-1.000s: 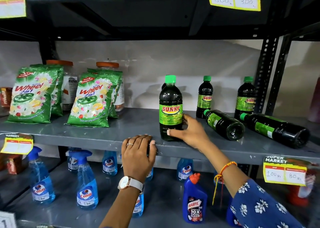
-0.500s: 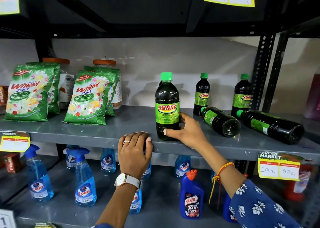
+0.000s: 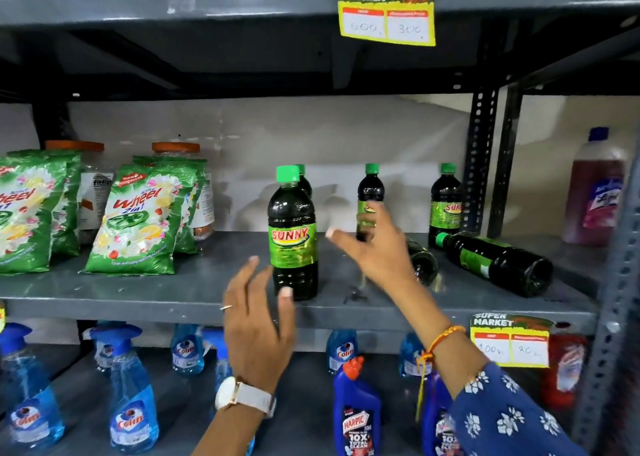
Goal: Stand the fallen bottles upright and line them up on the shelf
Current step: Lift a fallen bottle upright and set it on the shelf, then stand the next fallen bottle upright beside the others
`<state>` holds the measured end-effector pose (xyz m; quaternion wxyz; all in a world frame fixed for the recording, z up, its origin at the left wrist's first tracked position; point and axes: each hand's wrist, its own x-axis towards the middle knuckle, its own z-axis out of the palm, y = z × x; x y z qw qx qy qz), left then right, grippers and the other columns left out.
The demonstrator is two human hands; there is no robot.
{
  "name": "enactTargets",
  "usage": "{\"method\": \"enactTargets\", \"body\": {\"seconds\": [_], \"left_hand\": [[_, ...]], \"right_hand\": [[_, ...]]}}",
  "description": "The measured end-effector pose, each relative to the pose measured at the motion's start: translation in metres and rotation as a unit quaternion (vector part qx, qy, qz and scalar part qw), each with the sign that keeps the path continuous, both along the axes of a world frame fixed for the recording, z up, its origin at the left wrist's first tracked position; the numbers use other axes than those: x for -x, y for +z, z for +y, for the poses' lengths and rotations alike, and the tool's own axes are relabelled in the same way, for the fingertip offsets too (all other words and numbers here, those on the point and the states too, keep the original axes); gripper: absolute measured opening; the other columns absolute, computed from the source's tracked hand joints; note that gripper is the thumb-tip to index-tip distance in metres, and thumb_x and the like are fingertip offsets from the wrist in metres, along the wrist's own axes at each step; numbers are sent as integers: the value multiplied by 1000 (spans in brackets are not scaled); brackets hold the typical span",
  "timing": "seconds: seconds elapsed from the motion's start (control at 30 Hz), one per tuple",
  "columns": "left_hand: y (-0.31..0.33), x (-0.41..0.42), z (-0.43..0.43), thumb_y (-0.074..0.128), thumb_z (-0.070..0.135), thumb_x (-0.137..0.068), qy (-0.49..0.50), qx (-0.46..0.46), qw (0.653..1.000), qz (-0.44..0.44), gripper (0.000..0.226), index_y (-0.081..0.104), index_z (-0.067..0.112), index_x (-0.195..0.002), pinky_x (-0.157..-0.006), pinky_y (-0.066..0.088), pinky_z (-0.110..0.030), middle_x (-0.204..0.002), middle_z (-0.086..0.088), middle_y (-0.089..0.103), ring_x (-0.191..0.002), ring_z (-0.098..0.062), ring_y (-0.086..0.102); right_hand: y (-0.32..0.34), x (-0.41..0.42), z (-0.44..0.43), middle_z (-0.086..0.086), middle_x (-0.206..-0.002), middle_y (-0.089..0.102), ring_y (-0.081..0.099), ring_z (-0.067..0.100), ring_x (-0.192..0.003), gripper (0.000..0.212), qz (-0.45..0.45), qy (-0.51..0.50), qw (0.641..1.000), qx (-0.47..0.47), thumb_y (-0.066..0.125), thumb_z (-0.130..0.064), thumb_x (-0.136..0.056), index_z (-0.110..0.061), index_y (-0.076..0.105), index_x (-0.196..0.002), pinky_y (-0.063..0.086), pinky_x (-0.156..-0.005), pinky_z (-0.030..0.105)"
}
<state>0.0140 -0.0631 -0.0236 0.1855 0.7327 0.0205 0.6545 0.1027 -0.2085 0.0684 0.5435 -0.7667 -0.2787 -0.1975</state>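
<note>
At frame centre we see an upright Sunny bottle (image 3: 293, 237) on the grey shelf (image 3: 194, 289). Our left hand (image 3: 256, 331) and right hand (image 3: 377, 251) hover open, empty. The right hand half hides one fallen bottle (image 3: 422, 261); another fallen bottle (image 3: 495, 261) lies at right.

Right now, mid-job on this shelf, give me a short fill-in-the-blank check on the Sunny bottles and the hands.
1. The front Sunny bottle stands ____ near the shelf edge.
2. The far-right bottle lies on its ____.
3. The right hand holds ____, fingers spread.
4. The caps of the Sunny bottles are ____.

Missing words: upright; side; nothing; green
</note>
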Motion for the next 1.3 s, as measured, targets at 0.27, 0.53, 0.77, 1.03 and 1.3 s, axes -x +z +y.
{"method": "enactTargets", "body": {"seconds": [0.27,0.53,0.77,1.03,1.3], "left_hand": [[25,-43,-82,47,30,-88,25,-141,961,237,38,60,12,-58,-39,39,-29,-54,-11,62,-48,-32,58],[13,-55,-80,38,30,-85,50,-147,967,201,37,57,16,-56,-39,33,-26,-53,-6,62,-45,-28,56],[11,-57,-79,37,29,-87,60,-153,968,189,36,57,18,-58,-43,34,-26,-55,-4,63,-46,-26,56],[10,-57,-80,39,27,-86,63,-149,970,184,35,60,18,-61,-44,34,-26,-56,-3,64,-46,-25,56],[9,-57,-81,38,26,-86,63,-142,970,186,34,62,18,-62,-46,32,-25,-57,-4,65,-47,-25,56]], "right_hand": [[26,-58,-23,7,-127,56,50,30,-119,66,35,-291,826,482,66,-50,-74,-12,51,-126,42,-88,35],[10,-73,-61,14,-102,67,61,34,-94,57,-53,-239,933,262,72,-56,-63,-13,60,-99,46,-70,33],[-15,-74,-64,11,-102,67,64,30,-91,70,1,-83,995,48,69,-54,-57,-13,47,-110,52,-77,49],[-33,-74,-52,-3,-110,39,42,12,-97,109,50,-110,991,65,66,-81,-36,-17,34,-118,42,-83,30],[-30,-78,-58,1,-96,66,62,16,-91,37,106,5,994,-15,75,-14,-64,-22,59,-96,45,-66,17]]}}
